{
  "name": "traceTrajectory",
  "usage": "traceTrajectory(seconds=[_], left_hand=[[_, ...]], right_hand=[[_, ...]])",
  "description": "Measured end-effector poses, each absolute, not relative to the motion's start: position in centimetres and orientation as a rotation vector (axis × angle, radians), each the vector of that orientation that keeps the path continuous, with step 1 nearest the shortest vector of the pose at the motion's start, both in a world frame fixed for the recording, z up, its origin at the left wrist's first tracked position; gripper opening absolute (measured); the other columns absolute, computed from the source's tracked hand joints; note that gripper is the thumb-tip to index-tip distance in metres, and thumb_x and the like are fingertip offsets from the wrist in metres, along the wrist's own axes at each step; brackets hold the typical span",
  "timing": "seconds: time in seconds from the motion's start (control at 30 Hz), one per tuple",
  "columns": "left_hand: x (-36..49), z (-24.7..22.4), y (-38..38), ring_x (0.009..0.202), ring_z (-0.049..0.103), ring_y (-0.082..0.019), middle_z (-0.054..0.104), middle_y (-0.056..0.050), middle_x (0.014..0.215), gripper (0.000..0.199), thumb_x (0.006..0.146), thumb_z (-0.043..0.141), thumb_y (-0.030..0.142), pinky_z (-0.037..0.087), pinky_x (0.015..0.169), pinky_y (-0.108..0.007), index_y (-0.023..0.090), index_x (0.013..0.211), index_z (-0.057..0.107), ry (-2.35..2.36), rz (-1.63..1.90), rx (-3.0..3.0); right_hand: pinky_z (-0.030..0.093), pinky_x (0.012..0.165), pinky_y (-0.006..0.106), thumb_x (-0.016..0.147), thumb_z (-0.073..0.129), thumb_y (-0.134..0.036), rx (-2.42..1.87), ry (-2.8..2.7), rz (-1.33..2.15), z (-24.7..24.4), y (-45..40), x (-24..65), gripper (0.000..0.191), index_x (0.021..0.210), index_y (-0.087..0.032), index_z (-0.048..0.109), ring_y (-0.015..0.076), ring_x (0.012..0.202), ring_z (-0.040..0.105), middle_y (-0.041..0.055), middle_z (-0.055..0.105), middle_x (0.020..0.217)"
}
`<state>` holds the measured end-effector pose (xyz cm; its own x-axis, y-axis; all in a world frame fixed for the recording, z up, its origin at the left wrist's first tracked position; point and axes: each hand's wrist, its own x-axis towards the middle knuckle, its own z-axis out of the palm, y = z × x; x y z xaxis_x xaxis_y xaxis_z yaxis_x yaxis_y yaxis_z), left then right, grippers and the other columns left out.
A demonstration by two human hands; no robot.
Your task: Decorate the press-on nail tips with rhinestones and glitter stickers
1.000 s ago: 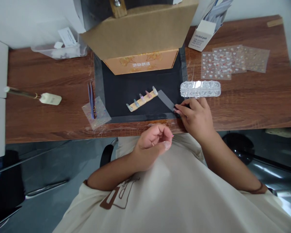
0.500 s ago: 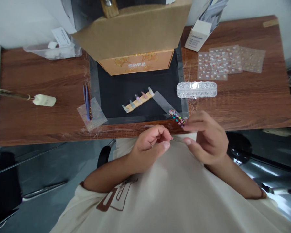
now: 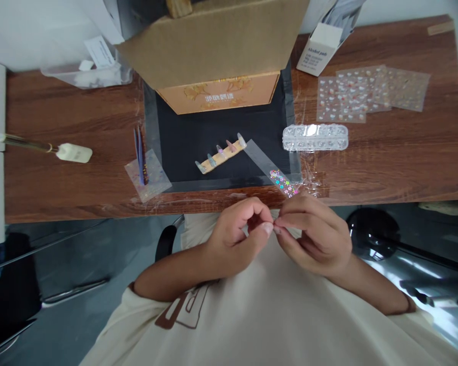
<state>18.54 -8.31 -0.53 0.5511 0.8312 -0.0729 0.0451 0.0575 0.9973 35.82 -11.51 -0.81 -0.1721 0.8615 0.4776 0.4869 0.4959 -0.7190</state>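
Observation:
My left hand point(image 3: 244, 234) is pinched, thumb against forefinger, in front of the table's edge. Fingertips of my right hand point(image 3: 315, 231), also pinched, meet those of the left. Whatever lies between them is too small to make out. Just beyond the right hand is a clear strip bag point(image 3: 261, 158) with colourful flower-shaped pieces point(image 3: 283, 183) at its near end. Several decorated nail tips point(image 3: 221, 151) stand on a tan strip point(image 3: 223, 156) on the black mat point(image 3: 183, 137).
An orange box point(image 3: 221, 95) stands behind the nail tips. To the right lie a clear compartment case point(image 3: 315, 138), sticker sheets point(image 3: 341, 99) and an alcohol pads box point(image 3: 318, 51). Blue tweezers point(image 3: 139, 155) rest on a sheet at left, near a white-tagged brush point(image 3: 74, 153).
My right hand has moved left and its fingers have closed, now touching the left fingertips. The small pink piece seen at the left fingertips is now hidden. The view has shifted slightly.

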Motion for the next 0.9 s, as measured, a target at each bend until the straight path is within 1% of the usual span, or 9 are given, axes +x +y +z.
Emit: traceTrajectory(seconds=[0.1, 0.27, 0.43, 0.6, 0.8, 0.9], left_hand=[[18.5, -0.4, -8.3, 0.062, 0.046, -0.008, 0.053, 0.002, 0.07, 0.012, 0.088, 0.053, 0.02, 0.038, 0.059, -0.022, 0.017, 0.077, 0.053, 0.809, 0.713, 1.417], [18.4, -0.4, -8.2, 0.061, 0.047, -0.008, 0.054, 0.003, 0.068, 0.011, 0.088, 0.054, 0.017, 0.039, 0.059, -0.021, 0.017, 0.078, 0.055, 0.777, 0.732, 1.477], [17.9, -0.2, -8.1, 0.063, 0.051, -0.009, 0.058, 0.002, 0.068, 0.011, 0.089, 0.058, 0.021, 0.042, 0.062, -0.022, 0.017, 0.08, 0.061, 0.788, 0.644, 1.386], [17.9, -0.1, -8.1, 0.062, 0.05, -0.009, 0.057, 0.001, 0.066, 0.013, 0.088, 0.059, 0.024, 0.041, 0.059, -0.022, 0.016, 0.078, 0.061, 0.798, 0.558, 1.261], [18.6, -0.5, -8.7, 0.061, 0.049, -0.008, 0.056, 0.002, 0.068, 0.011, 0.088, 0.052, 0.018, 0.042, 0.06, -0.02, 0.017, 0.078, 0.054, 0.803, 0.661, 1.386], [18.7, -0.8, -9.0, 0.061, 0.05, -0.008, 0.056, 0.002, 0.069, 0.01, 0.088, 0.052, 0.017, 0.042, 0.059, -0.02, 0.018, 0.079, 0.053, 0.797, 0.757, 1.468]], right_hand=[[0.051, 0.055, 0.03, 0.08, 0.064, -0.009, -1.122, -1.796, 0.561, -0.7, -11.5, 35.7, 0.016, 0.091, -0.021, 0.063, 0.0151, 0.065, 0.059, 0.0037, 0.064, 0.075], [0.052, 0.056, 0.03, 0.082, 0.063, -0.009, -1.11, -1.717, 0.76, -0.4, -11.6, 35.9, 0.014, 0.091, -0.02, 0.064, 0.0145, 0.065, 0.061, 0.0032, 0.065, 0.073], [0.052, 0.058, 0.03, 0.085, 0.063, -0.01, -1.105, -1.728, 0.839, -0.1, -11.5, 36.3, 0.012, 0.09, -0.021, 0.065, 0.0139, 0.065, 0.061, 0.0013, 0.065, 0.072], [0.052, 0.059, 0.03, 0.084, 0.061, -0.009, -1.108, -1.753, 0.862, -0.1, -11.6, 36.3, 0.014, 0.091, -0.021, 0.063, 0.0142, 0.066, 0.062, 0.0011, 0.067, 0.072], [0.05, 0.056, 0.028, 0.082, 0.056, -0.007, -1.148, -1.658, 0.88, -0.6, -12.1, 35.6, 0.016, 0.088, -0.022, 0.059, 0.0137, 0.062, 0.06, 0.0005, 0.063, 0.068], [0.051, 0.056, 0.028, 0.082, 0.057, -0.007, -1.168, -1.597, 0.886, -0.7, -12.3, 35.3, 0.016, 0.088, -0.022, 0.058, 0.0137, 0.062, 0.06, 0.0003, 0.062, 0.068]])
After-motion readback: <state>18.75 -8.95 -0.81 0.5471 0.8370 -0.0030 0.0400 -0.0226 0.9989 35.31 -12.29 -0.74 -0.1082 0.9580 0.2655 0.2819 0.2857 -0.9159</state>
